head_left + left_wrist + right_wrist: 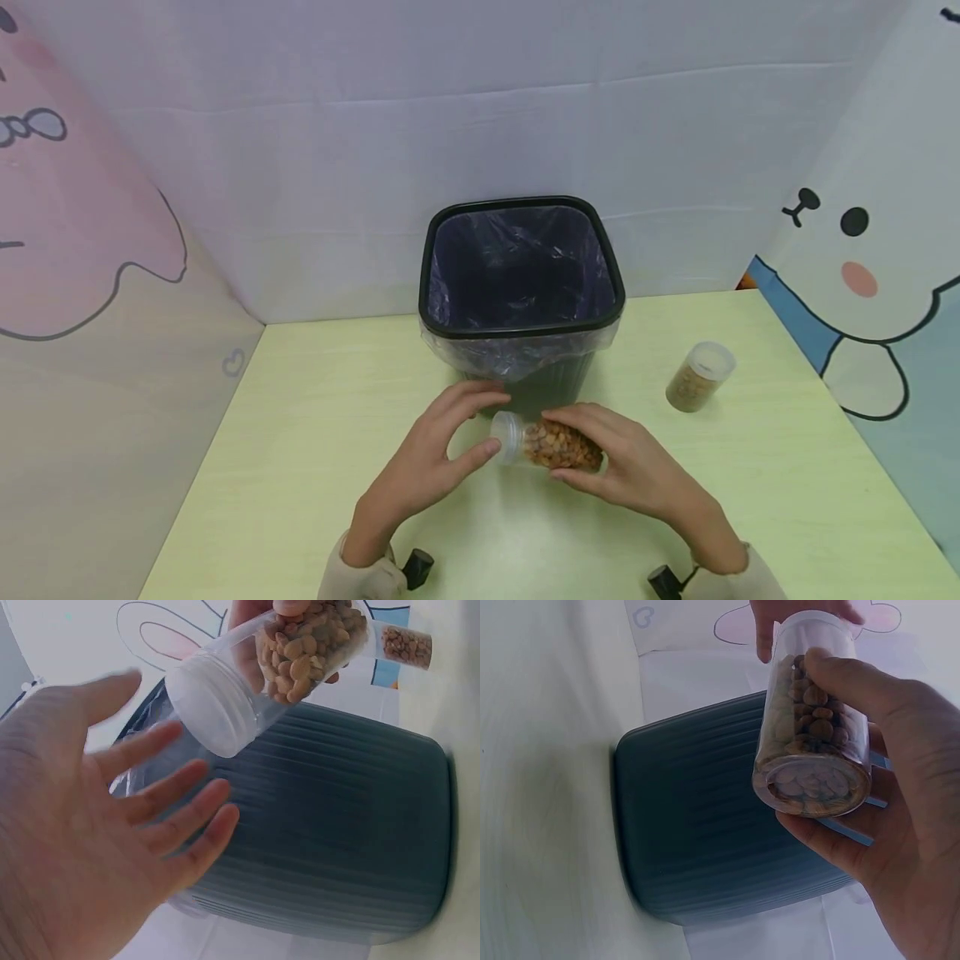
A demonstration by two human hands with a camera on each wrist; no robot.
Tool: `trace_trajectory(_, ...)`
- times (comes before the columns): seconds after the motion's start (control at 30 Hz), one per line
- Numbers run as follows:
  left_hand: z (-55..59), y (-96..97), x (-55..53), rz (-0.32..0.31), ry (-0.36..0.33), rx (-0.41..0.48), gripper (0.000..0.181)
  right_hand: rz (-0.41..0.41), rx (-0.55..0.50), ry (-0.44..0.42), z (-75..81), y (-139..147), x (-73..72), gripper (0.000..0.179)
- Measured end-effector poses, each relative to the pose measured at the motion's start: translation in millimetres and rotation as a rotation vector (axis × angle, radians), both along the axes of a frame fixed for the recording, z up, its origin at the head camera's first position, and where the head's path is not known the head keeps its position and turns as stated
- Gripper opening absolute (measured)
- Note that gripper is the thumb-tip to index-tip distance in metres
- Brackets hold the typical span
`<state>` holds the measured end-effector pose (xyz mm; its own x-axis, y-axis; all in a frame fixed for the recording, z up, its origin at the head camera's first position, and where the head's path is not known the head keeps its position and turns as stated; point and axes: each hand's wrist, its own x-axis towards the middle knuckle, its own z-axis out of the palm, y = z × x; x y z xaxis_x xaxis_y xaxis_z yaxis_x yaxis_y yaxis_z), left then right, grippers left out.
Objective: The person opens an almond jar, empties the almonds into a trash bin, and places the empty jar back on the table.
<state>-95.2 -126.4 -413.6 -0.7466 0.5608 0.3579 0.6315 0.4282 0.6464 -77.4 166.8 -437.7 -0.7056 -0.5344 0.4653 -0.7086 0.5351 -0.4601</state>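
Note:
My right hand (626, 462) grips a clear plastic jar (555, 443) partly filled with small brown pellets, held on its side above the table. Its translucent screw lid (214, 705) points left, towards my left hand (431, 458). That hand's fingers are spread around the lid end, and in the left wrist view they look apart from it. From the right wrist view, the jar's round base (811, 787) faces the camera, with the thumb along its side. Directly behind both hands stands a dark trash bin (551, 379) with a clear liner.
A second small jar (697, 379) with brown contents and a whitish lid stands upright to the right on the pale table (315, 400). Behind the table hangs a white cloth (360, 167), with cartoon-printed cloth at both sides.

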Motion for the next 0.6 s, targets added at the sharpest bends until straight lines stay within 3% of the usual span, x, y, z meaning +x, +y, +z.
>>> trace_trajectory(0.17,0.5,0.6,-1.0,-0.155,0.051,0.013,0.07,0.0,-0.001,-0.009,0.3,1.5,-0.8,0.072)
trace_trajectory(0.27,-0.7,1.5,-2.4,-0.199,0.082,-0.008,0.072,-0.001,-0.004,-0.011,0.3,1.8,-1.1,0.072)
trace_trajectory(0.6,-2.3,-1.1,-4.2,-0.117,0.103,-0.027,0.067,-0.002,-0.021,0.015,-0.6,1.7,-2.1,0.074)
